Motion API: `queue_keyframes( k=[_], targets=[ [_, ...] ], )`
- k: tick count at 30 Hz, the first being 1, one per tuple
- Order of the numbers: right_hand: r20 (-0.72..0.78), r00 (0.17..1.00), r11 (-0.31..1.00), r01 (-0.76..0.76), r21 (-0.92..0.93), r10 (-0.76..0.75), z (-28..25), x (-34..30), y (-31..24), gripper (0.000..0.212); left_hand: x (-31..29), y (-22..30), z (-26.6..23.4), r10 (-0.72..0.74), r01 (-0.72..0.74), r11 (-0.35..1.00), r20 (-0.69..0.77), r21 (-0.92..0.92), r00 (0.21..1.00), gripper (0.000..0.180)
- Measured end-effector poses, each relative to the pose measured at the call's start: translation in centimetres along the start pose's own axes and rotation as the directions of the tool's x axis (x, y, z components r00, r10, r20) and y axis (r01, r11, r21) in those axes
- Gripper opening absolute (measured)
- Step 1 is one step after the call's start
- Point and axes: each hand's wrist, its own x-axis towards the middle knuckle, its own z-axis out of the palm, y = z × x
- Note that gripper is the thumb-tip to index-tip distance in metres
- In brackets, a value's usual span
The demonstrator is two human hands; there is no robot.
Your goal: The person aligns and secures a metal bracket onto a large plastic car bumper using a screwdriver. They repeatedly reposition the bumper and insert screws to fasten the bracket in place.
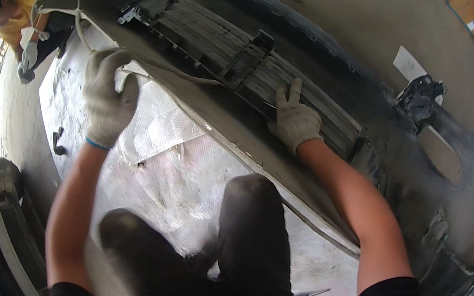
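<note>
Two gloved hands reach over a large dark panel (242,120) in the head view, the person's knees (255,208) bent beside its near edge. The right hand (298,115) lies on a slatted grille (207,28) set lengthwise in the panel, between its near and far edges; the fingers are spread, clamped on nothing. At the near edge, toward the panel's left end, the left hand (109,97) is blurred, thumb apart from curved fingers; whether it touches the thin strip (189,77) beside it cannot be told. A bubble-wrap sheet (180,182) spreads beneath the person's legs. Off the panel's left end is a co-worker (27,0) in a yellow top, also gloved. Hard fingertip pressure could bend or crack a slat; a quick sweep of the left hand could snag the strip; leaning on the near edge could shift the panel if it is poorly supported.
</note>
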Motion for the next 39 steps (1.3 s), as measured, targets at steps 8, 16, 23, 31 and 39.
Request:
queue_keyframes(
  k=[8, 16, 23, 31, 39],
  targets=[
    [-0.253, 0.951, 0.984, 0.173, -0.045, -0.178, -2.0, 1.7, -2.1, 0.046, 0.8, 4.2, 1.9, 0.291, -0.341, 0.934, 0.321, 0.111, 0.901, 0.015],
    [-0.551, 0.736, 0.919, 0.313, -0.241, -0.395, 2.7, 8.4, -3.8, 0.008, 0.8, 3.3, 2.7, 0.262, -0.221, 0.961, 0.296, -0.164, 0.919, 0.017],
    [-0.603, 0.685, 0.912, 0.335, -0.238, -0.409, 3.5, 9.0, -3.5, 0.005, -0.8, 1.7, 1.5, 0.303, -0.223, 0.94, 0.331, -0.257, 0.894, 0.017],
    [-0.542, 0.749, 0.922, 0.355, -0.157, -0.381, -1.1, 8.9, -6.6, 0.013, 7.4, -13.7, -0.9, 0.049, -0.051, 0.999, 0.238, 0.004, 0.97, 0.037],
    [-0.81, 0.408, 0.891, 0.353, -0.286, -0.421, -10.5, 22.9, -22.8, 0.011, 7.6, -21.1, 2.3, 0.065, -0.06, 0.998, 0.237, -0.028, 0.969, 0.029]
  ],
)
